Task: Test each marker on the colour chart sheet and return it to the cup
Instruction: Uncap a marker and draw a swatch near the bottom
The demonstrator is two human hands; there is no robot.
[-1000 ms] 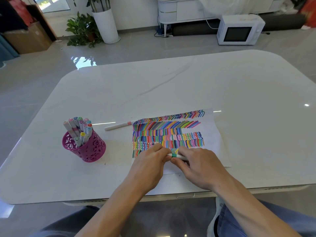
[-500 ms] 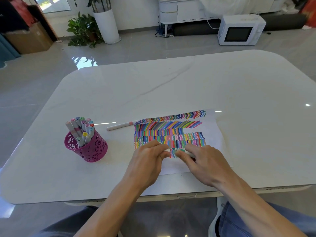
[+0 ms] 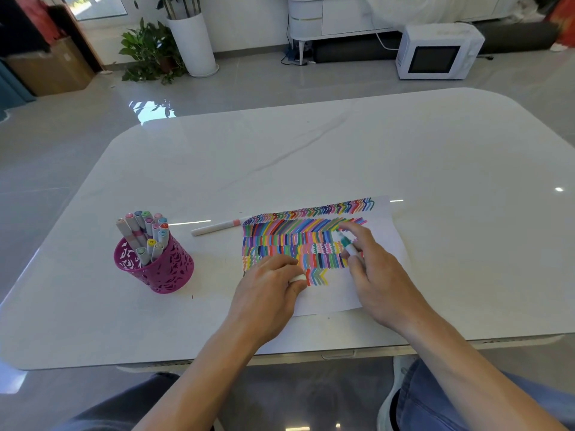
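The marker (image 3: 348, 247), a teal one, sits in my right hand (image 3: 373, 275) over the right part of the colour sheet (image 3: 384, 234), with its tip pointing far and left, at or just above the striped rows; I cannot tell whether it touches the paper. The thumb and fingers of that hand are curled round the barrel close to the tip. My left hand (image 3: 267, 287) rests on the near-left part of the sheet, thumb and forefinger pinching a small white piece (image 3: 297, 278) that I take to be the cap. I judge the marker light and stiff, with a smooth plastic barrel that could roll if I put it down, and a soft tip that needs only gentle pressure. Holding it low on the barrel suits drawing, while the middle would suit dropping it into the cup. The paper looks thin and likely to slide on the glossy table (image 3: 311, 150), so the left hand's weight helps. The pink cup (image 3: 155, 269), crowded with markers, stands well to the left. A loose marker (image 3: 217, 228) lies at the sheet's far-left corner, in the path to the cup if I go low. The table's near edge is close behind the sheet, and bare tabletop shows beyond and to the right.
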